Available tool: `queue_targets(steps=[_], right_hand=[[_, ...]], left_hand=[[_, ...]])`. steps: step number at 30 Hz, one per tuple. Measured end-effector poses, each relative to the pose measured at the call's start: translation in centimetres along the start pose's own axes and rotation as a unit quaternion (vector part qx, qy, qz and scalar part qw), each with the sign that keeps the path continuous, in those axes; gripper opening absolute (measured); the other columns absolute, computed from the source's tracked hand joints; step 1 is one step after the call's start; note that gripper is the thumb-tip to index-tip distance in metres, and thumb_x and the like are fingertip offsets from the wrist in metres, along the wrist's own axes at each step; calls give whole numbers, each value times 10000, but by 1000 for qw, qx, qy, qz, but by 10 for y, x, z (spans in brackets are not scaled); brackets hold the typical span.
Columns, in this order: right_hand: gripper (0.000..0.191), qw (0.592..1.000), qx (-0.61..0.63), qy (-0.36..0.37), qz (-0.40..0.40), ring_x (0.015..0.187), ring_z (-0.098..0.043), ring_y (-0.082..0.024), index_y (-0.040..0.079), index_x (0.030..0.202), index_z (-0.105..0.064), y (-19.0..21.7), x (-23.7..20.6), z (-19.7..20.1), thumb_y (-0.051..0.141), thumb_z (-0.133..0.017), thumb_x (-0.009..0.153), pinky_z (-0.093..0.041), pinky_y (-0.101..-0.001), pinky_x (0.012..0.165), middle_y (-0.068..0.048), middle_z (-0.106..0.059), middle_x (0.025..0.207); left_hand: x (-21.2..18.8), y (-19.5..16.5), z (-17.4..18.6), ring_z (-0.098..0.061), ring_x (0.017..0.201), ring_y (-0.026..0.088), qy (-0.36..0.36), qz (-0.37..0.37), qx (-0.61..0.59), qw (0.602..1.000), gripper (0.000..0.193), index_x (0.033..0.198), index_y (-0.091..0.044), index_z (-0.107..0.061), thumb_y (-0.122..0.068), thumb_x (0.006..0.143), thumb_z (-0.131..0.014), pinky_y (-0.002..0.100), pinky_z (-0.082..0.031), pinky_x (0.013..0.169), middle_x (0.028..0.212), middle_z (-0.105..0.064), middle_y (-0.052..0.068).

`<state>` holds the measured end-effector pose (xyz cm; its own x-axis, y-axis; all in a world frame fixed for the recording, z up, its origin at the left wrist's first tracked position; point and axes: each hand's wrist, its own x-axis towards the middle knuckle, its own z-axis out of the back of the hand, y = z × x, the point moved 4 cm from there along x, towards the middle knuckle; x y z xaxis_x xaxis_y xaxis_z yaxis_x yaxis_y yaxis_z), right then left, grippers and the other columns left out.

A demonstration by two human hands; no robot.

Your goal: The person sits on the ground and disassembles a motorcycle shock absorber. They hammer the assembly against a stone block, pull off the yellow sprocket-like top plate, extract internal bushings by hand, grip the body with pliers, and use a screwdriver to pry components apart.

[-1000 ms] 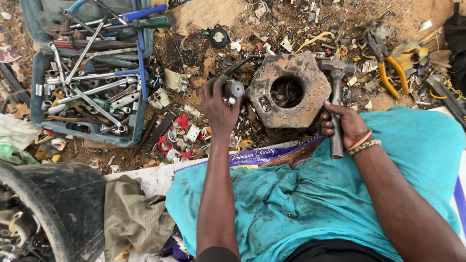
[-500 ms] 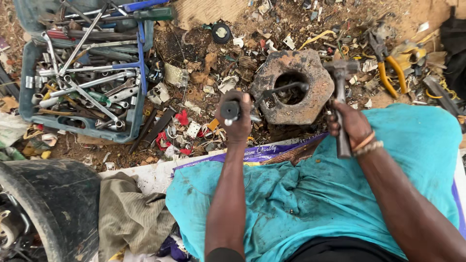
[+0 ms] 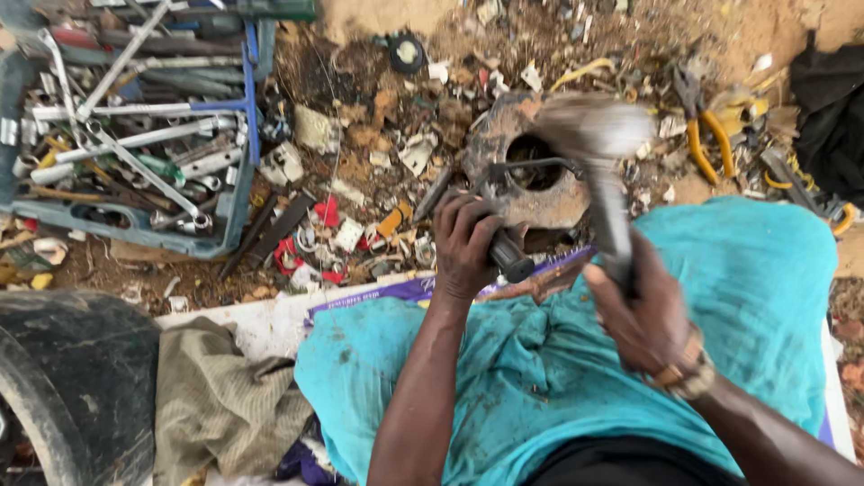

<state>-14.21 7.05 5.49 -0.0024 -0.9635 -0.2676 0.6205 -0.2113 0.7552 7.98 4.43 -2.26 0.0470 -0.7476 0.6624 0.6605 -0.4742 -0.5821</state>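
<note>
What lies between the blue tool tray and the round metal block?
In the head view, between tool tray and metal block: littered dirt with paper scraps and red bits.

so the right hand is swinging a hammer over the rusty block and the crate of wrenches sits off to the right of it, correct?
Not quite: the head view shows the crate of wrenches to the left of the rusty block, not the right. The right hand does hold the hammer over it.

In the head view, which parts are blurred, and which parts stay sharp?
In the head view, the hammer and the right hand are smeared by motion blur; the left hand on the dark metal part is only slightly soft; the tray of wrenches looks sharper, under even daylight without hard shadows.
</note>
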Motion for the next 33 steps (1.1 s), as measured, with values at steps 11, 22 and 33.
queue_targets(steps=[11, 22, 33], right_hand=[[454, 988, -54, 136, -57, 541, -643, -246, 105, 1346, -538, -56, 20, -72, 307, -657, 957, -509, -434, 511, -138, -687, 725], [523, 965, 87, 164, -184, 434, -501, -118, 170, 1406, -566, -26, 9, -55, 286, -682, 909, -427, -315, 348, -18, -554, 579], [654, 994, -80, 51, -54, 463, -629, -175, 127, 1494, -489, 1, -16, -9, 331, -682, 904, -490, -357, 432, -88, -646, 589]], left_hand=[[-22, -16, 30, -496, 1278, 377, 93, 276, 48, 955, 626, 1323, -177, -653, -181, 723, -832, 520, -441, 1062, 1329, -475, 178], [-11, 4, 17, -510, 1402, 446, -87, 264, -27, 960, 359, 1190, -111, -617, -73, 868, -772, 495, -537, 1074, 1555, -384, 219], [-43, -5, -8, -304, 1522, 496, 70, 61, 52, 994, 155, 1036, -64, -708, -74, 882, -716, 645, -317, 1251, 1588, -431, 146]])
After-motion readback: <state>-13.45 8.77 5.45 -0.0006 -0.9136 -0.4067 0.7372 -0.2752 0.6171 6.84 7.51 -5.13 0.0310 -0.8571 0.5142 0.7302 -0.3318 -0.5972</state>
